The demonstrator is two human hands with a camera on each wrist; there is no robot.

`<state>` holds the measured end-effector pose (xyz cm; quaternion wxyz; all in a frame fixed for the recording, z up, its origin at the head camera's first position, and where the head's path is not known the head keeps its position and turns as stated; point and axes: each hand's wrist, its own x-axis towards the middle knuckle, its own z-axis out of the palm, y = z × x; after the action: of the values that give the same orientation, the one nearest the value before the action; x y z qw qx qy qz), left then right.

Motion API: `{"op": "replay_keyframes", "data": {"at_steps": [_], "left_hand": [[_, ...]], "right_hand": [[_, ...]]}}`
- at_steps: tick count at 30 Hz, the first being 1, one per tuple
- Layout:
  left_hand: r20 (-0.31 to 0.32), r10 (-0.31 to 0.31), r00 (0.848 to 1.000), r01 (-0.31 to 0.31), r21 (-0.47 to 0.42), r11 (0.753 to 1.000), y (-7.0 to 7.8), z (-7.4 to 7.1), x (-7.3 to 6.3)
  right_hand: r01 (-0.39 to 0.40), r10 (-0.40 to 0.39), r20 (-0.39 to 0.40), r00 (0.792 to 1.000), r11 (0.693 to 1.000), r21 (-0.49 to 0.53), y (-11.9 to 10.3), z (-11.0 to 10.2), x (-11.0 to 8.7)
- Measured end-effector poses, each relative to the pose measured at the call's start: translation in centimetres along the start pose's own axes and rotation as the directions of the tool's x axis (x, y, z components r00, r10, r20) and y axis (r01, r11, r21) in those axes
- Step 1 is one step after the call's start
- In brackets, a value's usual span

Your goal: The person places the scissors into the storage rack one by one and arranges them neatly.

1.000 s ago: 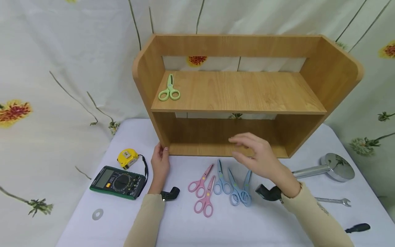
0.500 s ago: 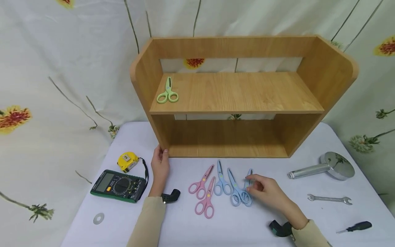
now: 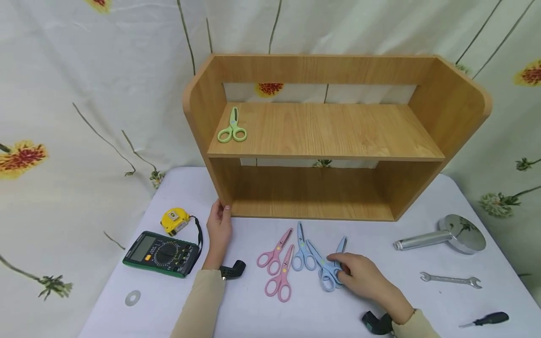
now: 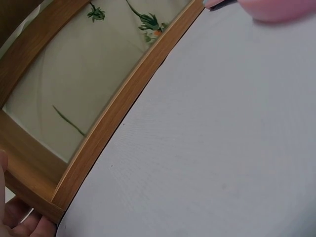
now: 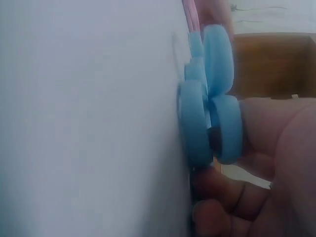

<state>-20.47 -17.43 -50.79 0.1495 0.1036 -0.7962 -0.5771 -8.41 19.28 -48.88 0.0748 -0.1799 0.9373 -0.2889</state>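
Grips the shelf (image 3: 329,129) at its lower-left front edge with the left hand (image 3: 219,230); past pink scissors (image 3: 282,244), pinches blue scissors (image 3: 317,255) overlapping another blue pair (image 3: 341,246) with the right hand (image 3: 361,274), with broad tablecloth (image 3: 403,265) between there and the wrench (image 3: 450,279).

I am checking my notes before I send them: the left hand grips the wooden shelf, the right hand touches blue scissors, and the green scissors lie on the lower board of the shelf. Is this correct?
Not quite: the green scissors lie on the upper board, as the head view shows. The left hand grips the wooden shelf, and the right hand touches blue scissors.
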Motion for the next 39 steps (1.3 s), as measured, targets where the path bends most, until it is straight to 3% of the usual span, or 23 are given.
{"op": "replay_keyframes", "data": {"at_steps": [14,22,31,34,39], "left_hand": [[0.007,0.001,1.0,-0.001,-0.009,1.0,0.1,-0.1,-0.1],[0.012,0.022,1.0,-0.022,-0.018,1.0,0.2,-0.3,0.0],[0.022,0.023,1.0,-0.022,-0.03,0.999,0.1,-0.3,0.0],[0.017,0.016,1.0,-0.015,-0.03,0.999,0.0,-0.3,0.0],[0.02,0.006,1.0,-0.005,-0.038,0.999,-0.2,0.0,0.0]], "right_hand": [[-0.024,0.026,-0.033,0.999,0.998,0.057,0.0,0.3,0.0],[-0.005,0.005,-0.001,1.0,0.969,0.247,0.7,-0.2,0.0],[-0.031,0.032,0.003,0.999,0.964,0.265,0.8,-0.5,0.0],[-0.011,0.013,-0.003,1.0,0.954,0.3,1.1,-0.5,0.1],[0.02,-0.021,-0.003,1.0,0.907,0.42,1.2,-1.8,0.0]]}}
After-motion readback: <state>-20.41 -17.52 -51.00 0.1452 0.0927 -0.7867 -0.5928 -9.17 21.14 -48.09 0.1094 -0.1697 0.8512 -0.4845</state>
